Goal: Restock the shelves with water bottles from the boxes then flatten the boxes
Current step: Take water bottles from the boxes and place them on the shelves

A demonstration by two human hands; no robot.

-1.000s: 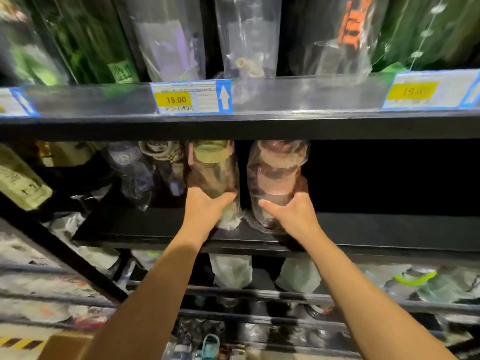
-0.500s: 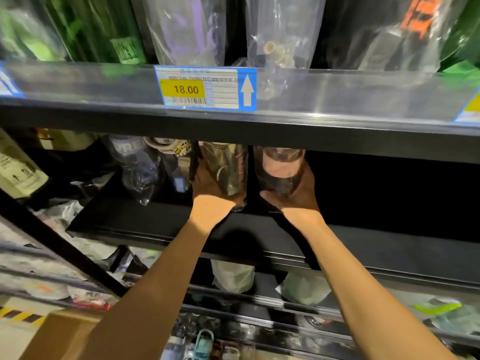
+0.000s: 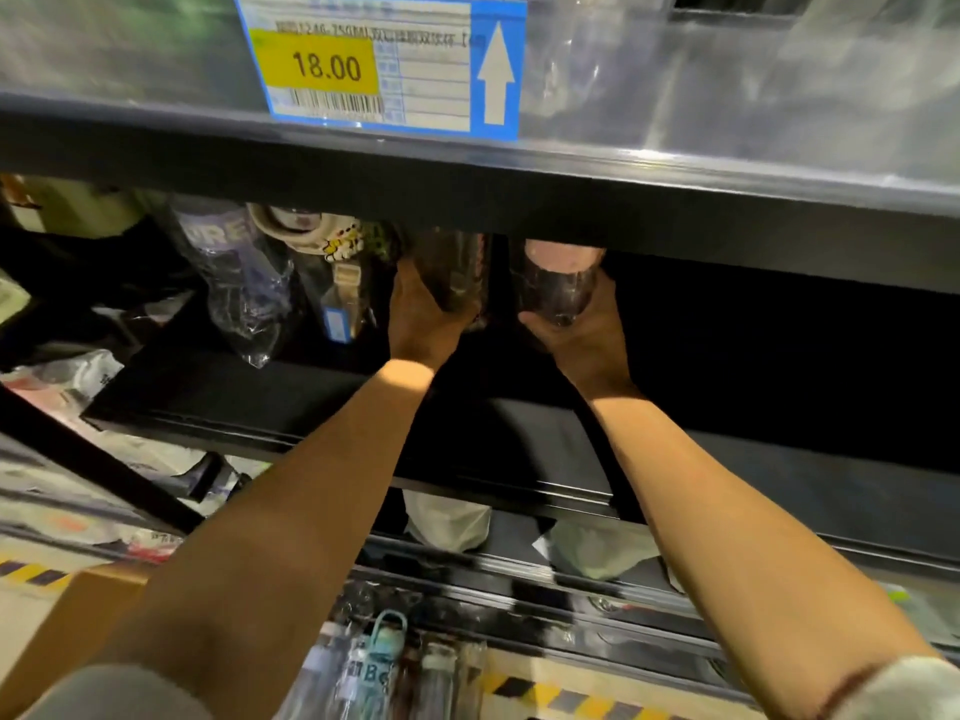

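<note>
Both my arms reach deep into the dark middle shelf (image 3: pixel 519 439). My left hand (image 3: pixel 423 324) grips a bagged clear water bottle (image 3: pixel 457 272). My right hand (image 3: pixel 582 335) grips a second bagged bottle with a pink lid (image 3: pixel 558 278). The two bottles stand side by side far back on the shelf, their tops hidden behind the upper shelf's front edge. Other wrapped bottles (image 3: pixel 244 272) stand to the left of them on the same shelf.
The upper shelf edge carries an 18.00 price label (image 3: pixel 379 65) close overhead. To the right of my hands the shelf is dark. A cardboard box (image 3: pixel 67 626) sits at lower left. More bottles (image 3: pixel 374 667) stand on the lowest level, with hazard tape on the floor.
Both hands have pushed the two bottles from the shelf's front edge toward its back. My head has moved closer and lower under the upper shelf.
</note>
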